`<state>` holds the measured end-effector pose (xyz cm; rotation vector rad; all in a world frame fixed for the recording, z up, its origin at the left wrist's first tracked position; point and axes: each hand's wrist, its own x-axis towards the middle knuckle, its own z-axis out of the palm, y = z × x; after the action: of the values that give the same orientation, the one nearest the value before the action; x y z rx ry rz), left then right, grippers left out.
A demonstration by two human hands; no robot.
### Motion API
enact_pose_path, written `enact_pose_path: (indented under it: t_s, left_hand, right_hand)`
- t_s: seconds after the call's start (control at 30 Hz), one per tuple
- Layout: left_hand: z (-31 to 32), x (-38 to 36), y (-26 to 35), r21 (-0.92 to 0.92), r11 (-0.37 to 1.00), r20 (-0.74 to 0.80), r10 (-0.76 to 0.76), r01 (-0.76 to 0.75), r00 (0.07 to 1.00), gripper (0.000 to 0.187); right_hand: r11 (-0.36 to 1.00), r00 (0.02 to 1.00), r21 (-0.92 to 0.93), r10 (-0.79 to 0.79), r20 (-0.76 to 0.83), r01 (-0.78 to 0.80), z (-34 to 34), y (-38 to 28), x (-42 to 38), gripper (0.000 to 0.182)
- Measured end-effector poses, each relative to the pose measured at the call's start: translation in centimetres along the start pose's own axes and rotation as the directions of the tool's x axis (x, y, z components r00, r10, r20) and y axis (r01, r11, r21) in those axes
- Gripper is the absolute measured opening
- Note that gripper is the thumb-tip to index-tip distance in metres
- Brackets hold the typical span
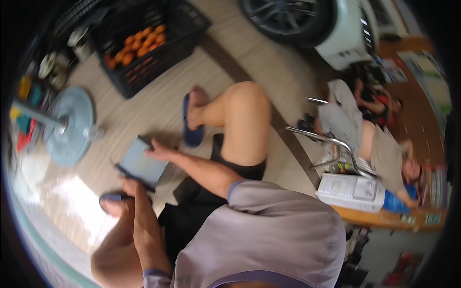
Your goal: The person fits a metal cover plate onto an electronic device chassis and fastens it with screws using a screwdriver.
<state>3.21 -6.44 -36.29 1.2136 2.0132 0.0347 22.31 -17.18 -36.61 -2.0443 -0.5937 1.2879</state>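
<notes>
A flat grey-blue box (140,162) lies tilted between my lower legs, low over the tiled floor. My right hand (161,151) rests on its upper right edge, fingers apart. At the lower left edge, beside a dark strip along the box, my left hand (130,186) has its fingers closed. What they hold is too blurred to name. Blue slippers are on my feet, one slipper (193,135) above the box and the other (115,197) beside my left hand.
A black crate (165,67) of oranges (139,44) stands at the upper left. Left of the box is a round blue-grey stand base (70,126). A metal-framed chair (343,144), a white container (349,192), two seated people (384,153) and a car wheel (288,18) are to the right.
</notes>
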Motion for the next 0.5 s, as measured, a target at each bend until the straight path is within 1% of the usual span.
enact_pose_path:
  t_s: [0.03, 0.07, 0.1, 0.13, 0.17, 0.2, 0.23, 0.27, 0.3, 0.33, 0.37, 0.4, 0.43, 0.47, 0.5]
  left_hand:
    - [0.8, 0.0, -0.1, 0.114, 0.988, -0.056, 0.112, -0.105, 0.992, 0.084]
    - [0.6, -2.5, 2.7, -0.115, 0.991, -0.005, -0.068, 0.067, 0.998, 0.084]
    - [2.1, -2.1, 2.8, -0.122, 0.992, -0.108, -0.047, 0.034, 0.993, 0.076]
    - [4.9, -0.1, 1.9, 0.047, 0.997, -0.246, 0.069, -0.059, 0.967, 0.071]
    - [7.2, 1.3, 1.5, 0.2, 0.973, -0.369, 0.183, -0.114, 0.911, 0.067]
    - [6.7, -0.4, 3.3, 0.034, 0.998, -0.441, -0.035, 0.056, 0.897, 0.064]
    - [6.0, -1.8, 4.7, 0.016, 0.999, -0.422, -0.04, 0.051, 0.906, 0.064]
    - [4.8, -2.4, 5.1, 0.006, 0.999, -0.455, 0.043, -0.046, 0.889, 0.064]
    - [4.7, -3.3, 6.7, -0.016, 0.988, -0.479, 0.128, -0.154, 0.868, 0.065]
    - [5.3, -4.2, 9.2, -0.044, 0.962, -0.505, 0.213, -0.271, 0.836, 0.065]
    - [4.2, -5.1, 11.0, -0.054, 0.923, -0.542, 0.294, -0.381, 0.788, 0.067]
    - [3.7, -7.1, 13.7, -0.037, 0.857, -0.546, 0.414, -0.514, 0.729, 0.065]
    - [4.3, -6.8, 15.4, -0.028, 0.732, -0.577, 0.544, -0.681, 0.609, 0.061]
    - [4.6, -6.4, 17.2, -0.008, 0.575, -0.607, 0.647, -0.818, 0.461, 0.058]
    - [2.9, -9.2, 19.5, -0.041, 0.457, -0.534, 0.741, -0.889, 0.406, 0.055]
  right_hand:
    - [0.999, 0.999, -0.008, -0.038, -0.019, 0.038, -1.3, 0.3, -0.4, 0.097]
    - [0.997, 0.996, -0.018, -0.076, -0.037, 0.076, -2.6, 0.6, -0.9, 0.094]
    - [0.995, 0.993, -0.084, -0.054, -0.107, 0.045, -4.4, 0.4, -1.8, 0.089]
    - [0.979, 0.988, -0.204, -0.04, -0.146, 0.01, -7.7, -2.0, -4.2, 0.082]
    - [0.976, 0.981, -0.214, 0.002, -0.195, -0.045, -9.6, -5.1, -7.0, 0.072]
    - [0.975, 0.963, -0.223, -0.083, -0.255, 0.025, -10.3, -6.2, -8.2, 0.068]
    - [0.967, 0.938, -0.238, -0.166, -0.304, 0.093, -10.5, -7.3, -9.9, 0.065]
    - [0.956, 0.926, -0.252, -0.226, -0.303, 0.151, -11.0, -9.2, -12.5, 0.061]
    - [0.919, 0.896, -0.312, -0.333, -0.294, 0.239, -12.5, -9.6, -13.7, 0.059]
    - [0.883, 0.873, -0.363, -0.406, -0.269, 0.298, -15.1, -10.8, -15.5, 0.057]
    - [0.844, 0.85, -0.398, -0.472, -0.235, 0.359, -16.7, -12.4, -17.6, 0.055]
    - [0.785, 0.79, -0.45, -0.565, -0.239, 0.425, -18.7, -13.2, -18.9, 0.053]
    - [0.721, 0.724, -0.494, -0.649, -0.235, 0.486, -20.3, -14.1, -20.3, 0.051]
    - [0.782, 0.779, -0.478, -0.565, -0.273, 0.399, -21.8, -16.8, -23.6, 0.048]
    - [0.736, 0.719, -0.549, -0.62, -0.314, 0.396, -23.9, -17.8, -24.5, 0.045]
